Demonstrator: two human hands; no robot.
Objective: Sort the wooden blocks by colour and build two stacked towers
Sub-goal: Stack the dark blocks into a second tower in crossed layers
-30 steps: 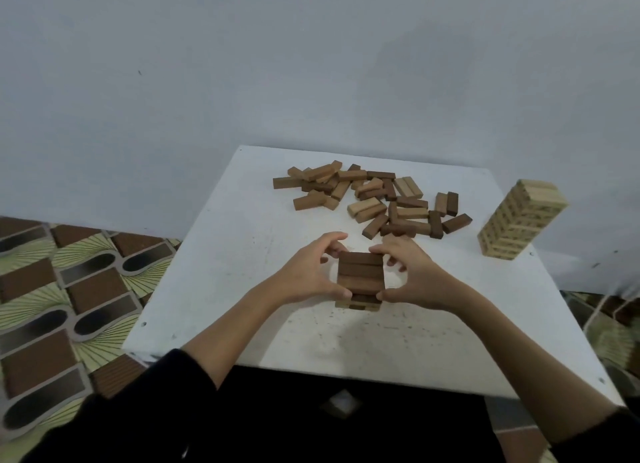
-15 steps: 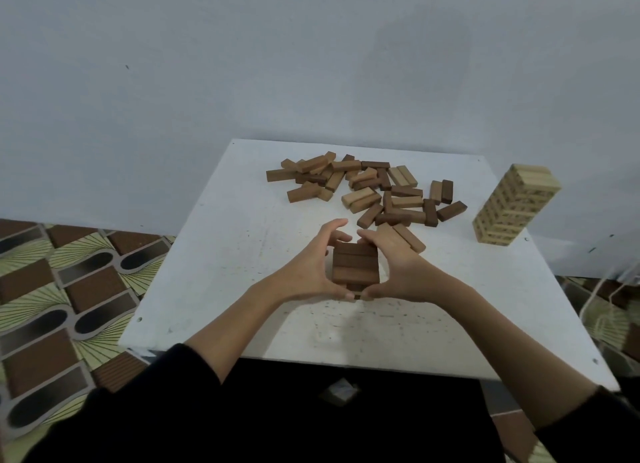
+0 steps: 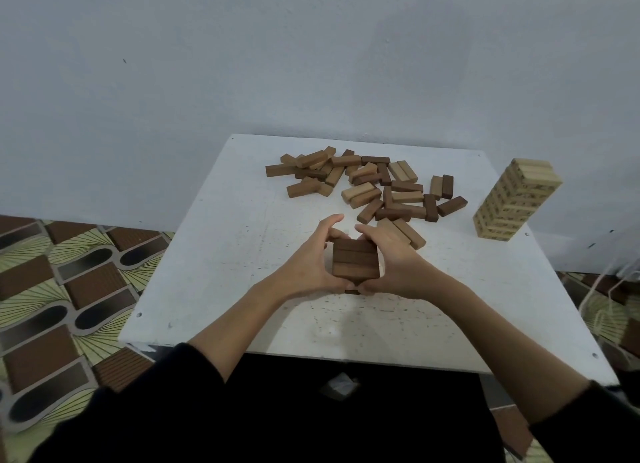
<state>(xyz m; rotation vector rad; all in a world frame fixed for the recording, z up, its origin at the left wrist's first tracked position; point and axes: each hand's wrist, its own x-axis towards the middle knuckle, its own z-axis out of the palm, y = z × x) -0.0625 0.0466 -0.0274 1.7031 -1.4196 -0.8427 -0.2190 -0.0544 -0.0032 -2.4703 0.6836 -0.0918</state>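
A low stack of dark brown blocks (image 3: 355, 259) stands on the white table (image 3: 221, 254), near its middle. My left hand (image 3: 306, 267) cups the stack's left side and my right hand (image 3: 398, 267) cups its right side, thumbs along the near edge and fingers round the far edge. Only the top layer of three blocks shows clearly; the lower layers are mostly hidden by my hands. A tall tower of light blocks (image 3: 509, 199) stands at the table's right edge. Several loose dark and mid-brown blocks (image 3: 367, 185) lie in a pile at the back.
Two mid-brown blocks (image 3: 408, 232) lie side by side just behind my right hand. The table's front edge is close to my dark sleeves. A patterned floor (image 3: 69, 289) shows to the left and a grey wall behind the table.
Both hands have closed in tighter around the dark stack, their thumbs now nearly meeting at its near side. The view has shifted slightly; the stack stays in place.
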